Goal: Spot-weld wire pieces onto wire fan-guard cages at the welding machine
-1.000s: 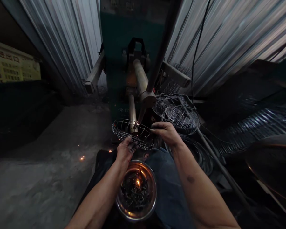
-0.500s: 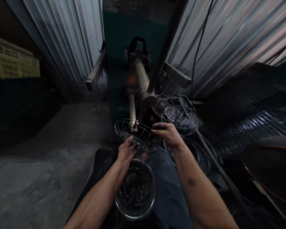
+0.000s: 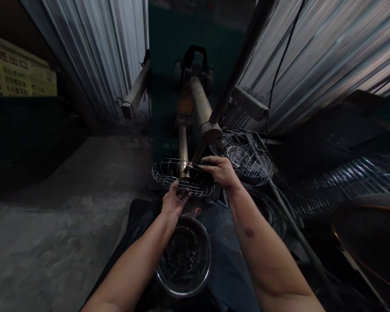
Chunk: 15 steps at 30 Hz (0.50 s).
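Note:
A round wire basket (image 3: pixel 162 175) sits around the lower arm (image 3: pixel 183 149) of a spot welding machine, in front of my knees. My left hand (image 3: pixel 175 200) grips its near rim, thumb on top and fingers beneath. At the far right side of the basket, my right hand (image 3: pixel 219 170) is pinched closed near the electrode tips; what lies between its fingertips is too small to name. The upper welding arm (image 3: pixel 201 102) comes down just beyond that hand. On my lap stands a metal bowl (image 3: pixel 183 255) with many small metal pieces in it.
Several wire baskets (image 3: pixel 250 160) are piled right of the machine. A metal bar (image 3: pixel 289 221) slants past them. Corrugated metal sheets (image 3: pixel 94 47) stand behind. A yellow crate (image 3: pixel 16 71) is at the left, and a dark round container (image 3: pixel 370 234) at the right.
The wire basket has turned and come more level around the lower arm. My right hand has moved left and farther in, toward the electrode tips. My left hand keeps its hold.

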### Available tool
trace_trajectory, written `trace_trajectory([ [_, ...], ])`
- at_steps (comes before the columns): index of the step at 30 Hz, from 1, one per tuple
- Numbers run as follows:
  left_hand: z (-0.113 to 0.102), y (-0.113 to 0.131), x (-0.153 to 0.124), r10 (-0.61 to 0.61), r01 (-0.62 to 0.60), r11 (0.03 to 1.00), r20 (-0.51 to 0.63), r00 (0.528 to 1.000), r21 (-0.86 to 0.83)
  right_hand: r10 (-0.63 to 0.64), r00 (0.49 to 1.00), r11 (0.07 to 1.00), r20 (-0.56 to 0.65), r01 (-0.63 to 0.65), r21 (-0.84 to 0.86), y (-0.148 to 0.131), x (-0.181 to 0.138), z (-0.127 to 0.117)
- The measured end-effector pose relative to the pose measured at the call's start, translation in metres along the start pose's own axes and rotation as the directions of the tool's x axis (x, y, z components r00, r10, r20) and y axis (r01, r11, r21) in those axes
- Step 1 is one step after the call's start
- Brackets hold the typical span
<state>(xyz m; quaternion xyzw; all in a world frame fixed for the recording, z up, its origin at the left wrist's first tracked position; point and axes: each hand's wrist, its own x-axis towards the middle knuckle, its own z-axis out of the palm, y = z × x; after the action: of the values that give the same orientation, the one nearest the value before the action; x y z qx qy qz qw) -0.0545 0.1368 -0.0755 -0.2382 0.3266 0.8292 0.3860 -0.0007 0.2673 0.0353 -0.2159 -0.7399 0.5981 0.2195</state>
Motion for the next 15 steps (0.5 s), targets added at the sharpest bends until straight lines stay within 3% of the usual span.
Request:
trace_trajectory([
  [15,-0.0006,-0.0062,0.0019,0.018,-0.018,1.000,-0.003,1.000,0.010,0.110,0.994,0.993,-0.007,-0.110,0.041,-0.0060,0.0005,0.0022],
])
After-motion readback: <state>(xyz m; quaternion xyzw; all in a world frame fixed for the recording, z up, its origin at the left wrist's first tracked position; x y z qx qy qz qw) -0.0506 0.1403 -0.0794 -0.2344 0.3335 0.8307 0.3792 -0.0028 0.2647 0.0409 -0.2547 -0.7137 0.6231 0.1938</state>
